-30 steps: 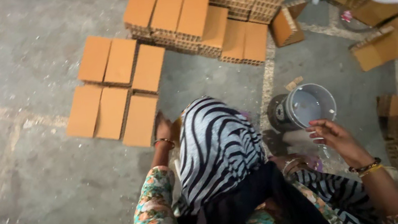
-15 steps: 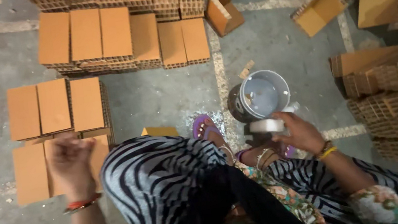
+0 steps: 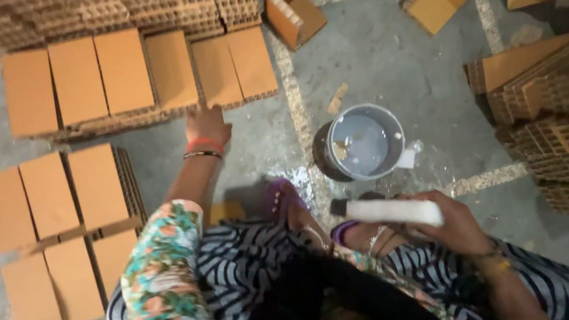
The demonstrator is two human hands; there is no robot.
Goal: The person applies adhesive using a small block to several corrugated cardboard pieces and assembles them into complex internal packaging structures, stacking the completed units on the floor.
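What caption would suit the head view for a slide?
Seated on a concrete floor, a person's left hand reaches toward cardboard pieces while the right hand holds a white-coated brush near a bucket.

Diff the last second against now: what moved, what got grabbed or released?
The left hand reached forward from beside the body to the edge of the cardboard pieces. The right hand, empty a second ago, took hold of a white-coated roller and keeps it. The bucket stayed put on the floor.
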